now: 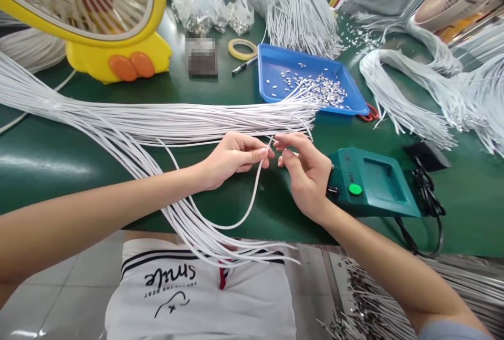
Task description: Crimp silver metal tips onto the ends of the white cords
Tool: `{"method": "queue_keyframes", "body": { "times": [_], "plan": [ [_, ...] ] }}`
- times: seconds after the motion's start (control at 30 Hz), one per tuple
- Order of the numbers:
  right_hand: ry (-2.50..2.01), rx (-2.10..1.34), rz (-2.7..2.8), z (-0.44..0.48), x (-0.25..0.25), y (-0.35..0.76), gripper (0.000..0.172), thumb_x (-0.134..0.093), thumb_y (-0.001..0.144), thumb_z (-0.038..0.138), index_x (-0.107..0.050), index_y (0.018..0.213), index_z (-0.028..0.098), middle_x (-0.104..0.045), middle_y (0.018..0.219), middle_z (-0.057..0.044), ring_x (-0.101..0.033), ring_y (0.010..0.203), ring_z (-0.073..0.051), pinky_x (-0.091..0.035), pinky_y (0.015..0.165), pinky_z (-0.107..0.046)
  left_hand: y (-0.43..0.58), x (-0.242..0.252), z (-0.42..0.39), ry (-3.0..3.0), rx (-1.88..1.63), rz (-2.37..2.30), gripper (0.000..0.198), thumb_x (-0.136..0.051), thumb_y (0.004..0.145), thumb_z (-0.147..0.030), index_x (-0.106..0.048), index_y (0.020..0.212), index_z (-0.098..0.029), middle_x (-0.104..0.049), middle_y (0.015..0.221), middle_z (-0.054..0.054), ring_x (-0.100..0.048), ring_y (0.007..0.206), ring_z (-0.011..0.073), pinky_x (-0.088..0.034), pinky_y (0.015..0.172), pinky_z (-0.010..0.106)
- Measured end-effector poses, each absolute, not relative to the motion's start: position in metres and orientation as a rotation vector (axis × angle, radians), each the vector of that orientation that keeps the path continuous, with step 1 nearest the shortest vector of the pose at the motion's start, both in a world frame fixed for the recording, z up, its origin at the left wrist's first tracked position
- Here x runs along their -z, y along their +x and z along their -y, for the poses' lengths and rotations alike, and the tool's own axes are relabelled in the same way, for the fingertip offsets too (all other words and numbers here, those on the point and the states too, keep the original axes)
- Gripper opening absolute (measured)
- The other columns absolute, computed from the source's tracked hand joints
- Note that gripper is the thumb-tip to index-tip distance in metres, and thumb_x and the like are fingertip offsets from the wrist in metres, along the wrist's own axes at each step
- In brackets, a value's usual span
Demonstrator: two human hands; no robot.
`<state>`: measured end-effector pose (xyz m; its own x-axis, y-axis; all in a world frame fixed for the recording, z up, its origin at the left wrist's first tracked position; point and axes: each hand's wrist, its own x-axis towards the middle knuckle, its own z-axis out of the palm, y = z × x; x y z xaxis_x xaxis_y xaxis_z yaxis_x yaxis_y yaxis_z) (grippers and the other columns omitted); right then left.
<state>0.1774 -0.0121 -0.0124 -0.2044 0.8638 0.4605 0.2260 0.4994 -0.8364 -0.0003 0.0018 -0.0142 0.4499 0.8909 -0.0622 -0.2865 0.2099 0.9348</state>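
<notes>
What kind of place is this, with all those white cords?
Probably a workshop or small factory: bundled white cords stretch across a green table, and a blue tray holds lots of small silvery pieces.

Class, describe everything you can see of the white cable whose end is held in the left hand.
The white cable is thin, round and smooth, with a sheath that looks like flexible plastic. The left hand pinches it near one end, leaving a short tip poking out above. Below, it sags in a U-shaped loop over the green tabletop, then climbs leftward behind the left forearm. The right hand is close to the tip; whether it touches it is unclear.
</notes>
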Motion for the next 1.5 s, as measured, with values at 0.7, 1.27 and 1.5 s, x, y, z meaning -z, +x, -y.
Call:
{"method": "queue_keyframes", "body": {
  "times": [0.7,1.27,1.5],
  "plan": [
    [-0.93,-1.196,1.297,0.0046,0.0091,0.1748,0.012,-0.076,0.076,0.021,-0.07,0.086,0.019,-0.069,0.079,0.001,-0.061,0.065,-0.009,-0.051,0.055,-0.021,-0.0008,0.0114,-0.0002,1.27,-0.868,-0.753,0.032,-0.079,0.072,-0.04,-0.073,0.067,-0.009,-0.065,0.064,0.005,-0.039,0.05,0.0053,-0.026,0.045,0.02],
    [-0.948,-1.15,1.361,0.0052,0.008,0.1738,0.012,-0.062,0.078,0.017,-0.063,0.089,0.02,-0.058,0.072,0.004,-0.055,0.06,-0.007,-0.045,0.051,-0.019,-0.0005,0.0125,0.0005,1.19,-0.837,-0.674,0.03,-0.073,0.08,-0.037,-0.072,0.081,-0.007,-0.062,0.063,0.003,-0.033,0.044,0.0019,-0.019,0.041,0.019],
    [-0.879,-1.211,1.399,0.0077,0.0061,0.1729,0.02,-0.072,0.078,0.023,-0.062,0.095,0.021,-0.064,0.076,0.003,-0.062,0.062,-0.01,-0.056,0.057,-0.025,-0.0008,0.0147,0.0003,1.193,-0.831,-0.646,0.035,-0.073,0.08,-0.04,-0.067,0.069,-0.007,-0.055,0.059,0.001,-0.032,0.045,0.0017,-0.019,0.041,0.019]
  ]
}}
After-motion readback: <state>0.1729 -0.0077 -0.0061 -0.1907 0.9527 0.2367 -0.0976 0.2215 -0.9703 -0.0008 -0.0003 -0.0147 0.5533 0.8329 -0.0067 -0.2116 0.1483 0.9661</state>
